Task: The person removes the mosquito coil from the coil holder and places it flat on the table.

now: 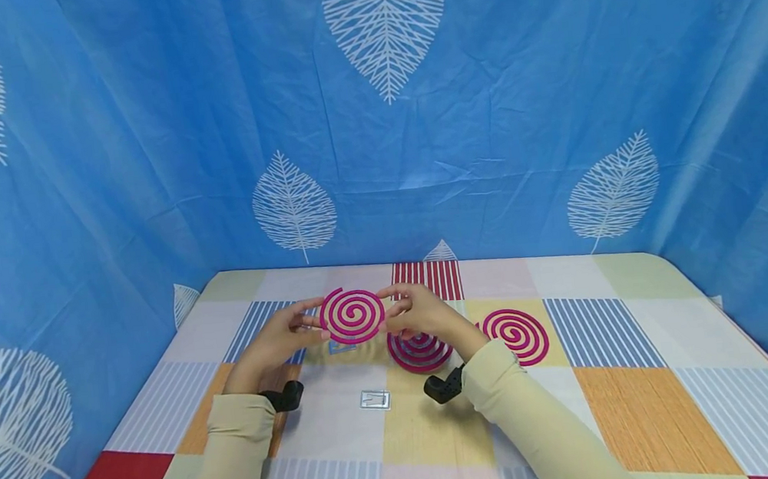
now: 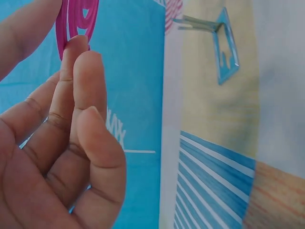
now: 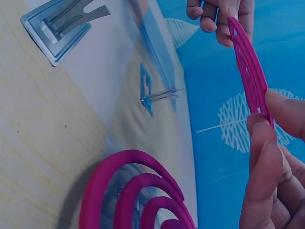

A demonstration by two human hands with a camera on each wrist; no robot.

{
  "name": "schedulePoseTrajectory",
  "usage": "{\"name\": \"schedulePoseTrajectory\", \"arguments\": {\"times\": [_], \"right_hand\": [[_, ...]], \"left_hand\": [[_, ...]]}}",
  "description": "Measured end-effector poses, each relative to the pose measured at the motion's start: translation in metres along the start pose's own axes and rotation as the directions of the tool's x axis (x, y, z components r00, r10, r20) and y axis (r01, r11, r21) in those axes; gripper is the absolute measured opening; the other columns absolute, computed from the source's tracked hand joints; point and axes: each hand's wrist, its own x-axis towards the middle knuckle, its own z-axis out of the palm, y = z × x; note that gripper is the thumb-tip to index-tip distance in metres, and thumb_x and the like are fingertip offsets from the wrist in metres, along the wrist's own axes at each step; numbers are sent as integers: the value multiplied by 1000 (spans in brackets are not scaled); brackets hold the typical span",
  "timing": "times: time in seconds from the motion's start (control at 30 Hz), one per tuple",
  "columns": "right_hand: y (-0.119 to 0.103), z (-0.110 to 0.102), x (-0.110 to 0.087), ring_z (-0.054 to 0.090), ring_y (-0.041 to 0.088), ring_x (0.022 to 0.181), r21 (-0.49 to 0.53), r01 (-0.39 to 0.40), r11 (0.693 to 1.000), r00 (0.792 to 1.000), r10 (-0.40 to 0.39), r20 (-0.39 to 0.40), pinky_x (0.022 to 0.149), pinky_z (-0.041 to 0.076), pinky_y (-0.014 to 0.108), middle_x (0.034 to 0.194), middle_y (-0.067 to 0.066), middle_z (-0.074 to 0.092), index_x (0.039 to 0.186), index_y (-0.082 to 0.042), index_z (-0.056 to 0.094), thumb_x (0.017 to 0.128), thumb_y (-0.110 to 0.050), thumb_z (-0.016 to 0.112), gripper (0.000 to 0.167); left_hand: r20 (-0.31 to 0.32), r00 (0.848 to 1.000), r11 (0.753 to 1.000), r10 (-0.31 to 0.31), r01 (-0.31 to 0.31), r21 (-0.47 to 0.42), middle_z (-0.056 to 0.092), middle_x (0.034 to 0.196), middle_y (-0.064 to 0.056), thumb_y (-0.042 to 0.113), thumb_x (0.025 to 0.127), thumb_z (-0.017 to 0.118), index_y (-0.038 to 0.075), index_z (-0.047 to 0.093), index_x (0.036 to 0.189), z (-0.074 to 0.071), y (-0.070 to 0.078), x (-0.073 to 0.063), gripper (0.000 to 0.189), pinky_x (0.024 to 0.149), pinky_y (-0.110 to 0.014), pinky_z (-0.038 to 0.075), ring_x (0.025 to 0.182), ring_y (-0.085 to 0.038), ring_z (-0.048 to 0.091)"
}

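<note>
Both hands hold one magenta mosquito coil (image 1: 355, 312) up above the table, its spiral face toward the head camera. My left hand (image 1: 272, 346) pinches its left edge between thumb and fingertips; the left wrist view shows the coil (image 2: 62, 28) nearly edge-on. At the opposite edge, my right hand (image 1: 429, 316) pinches it with thumb and fingers. Below the right hand lies a second coil (image 1: 419, 368), partly hidden by that hand; in the right wrist view, metal shows beneath its rings. Behind the held coil is a small metal coil stand (image 1: 343, 347), its prong raised.
Right of the right wrist lies a third magenta coil (image 1: 545, 338). Another metal stand (image 1: 375, 400) sits on the patchwork tablecloth (image 1: 437, 435) between the forearms. A blue curtain (image 1: 482, 106) with white leaves closes off the back and sides.
</note>
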Motion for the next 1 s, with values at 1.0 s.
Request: {"name": "schedulePoseTrajectory", "arguments": {"times": [1.0], "right_hand": [[-1,-39,-41,64,16,72,120,188,975,977,-198,79,73,59,34,88,0,71,160,0,47,92,5,78,75]], "left_hand": [[22,984,983,177,-176,-58,71,112,-18,3,99,77,-3,50,157,13,39,-11,65,83,-31,53,98,-26,61]]}}
